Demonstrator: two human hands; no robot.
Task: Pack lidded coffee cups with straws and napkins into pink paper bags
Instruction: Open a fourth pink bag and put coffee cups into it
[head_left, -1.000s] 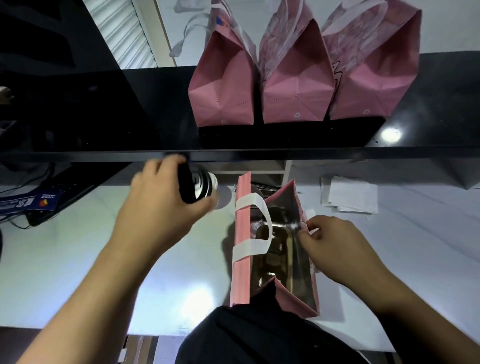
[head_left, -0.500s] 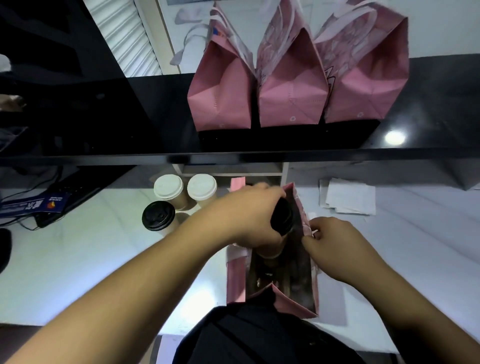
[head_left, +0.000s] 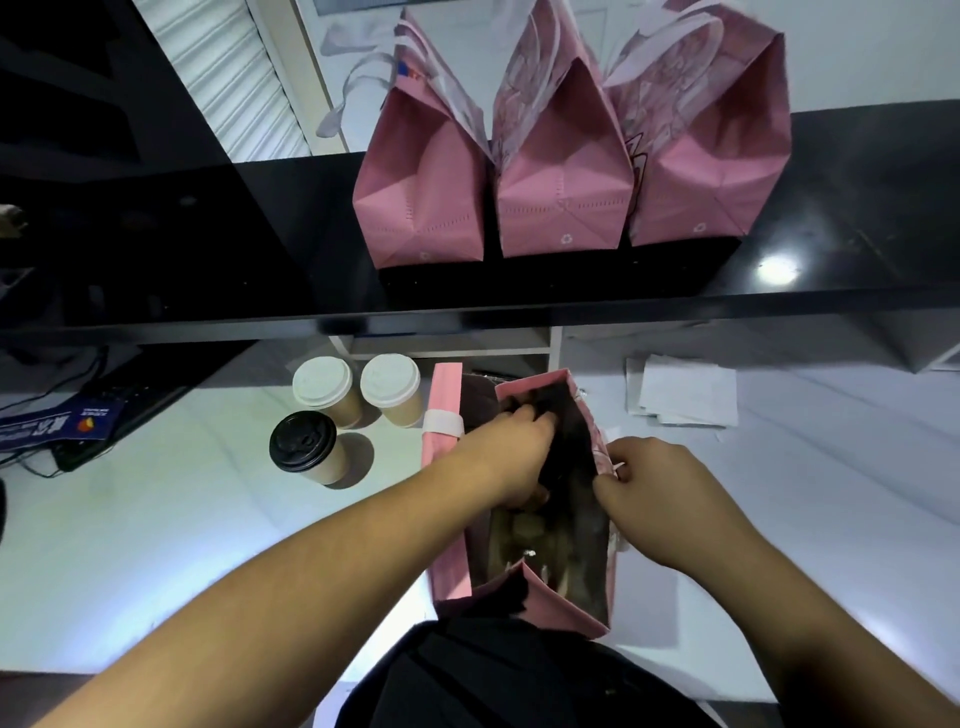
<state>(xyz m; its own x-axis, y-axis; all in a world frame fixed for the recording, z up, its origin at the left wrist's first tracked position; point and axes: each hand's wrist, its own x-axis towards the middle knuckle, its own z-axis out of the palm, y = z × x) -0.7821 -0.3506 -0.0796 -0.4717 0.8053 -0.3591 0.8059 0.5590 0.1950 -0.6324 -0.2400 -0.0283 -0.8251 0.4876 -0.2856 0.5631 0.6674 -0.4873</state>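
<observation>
Altogether we count four pink paper bags: three shelved, one open bag below; three lidded paper cups beside it. Our left hand reaches inside, grip hidden; our right hand pinches the rim.

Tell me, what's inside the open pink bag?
The left hand reaches down into the open pink bag, while the right hand pinches its rim. Below is dark and blurry, so any cup is hidden.

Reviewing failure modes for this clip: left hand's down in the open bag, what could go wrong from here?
1. The left hand is deep inside the open pink bag; withdrawing could snag and tip it.
2. Only the right hand pinches the bag's rim; a slip may collapse the opening.
3. The black-lidded cup stands near the left forearm.
</observation>
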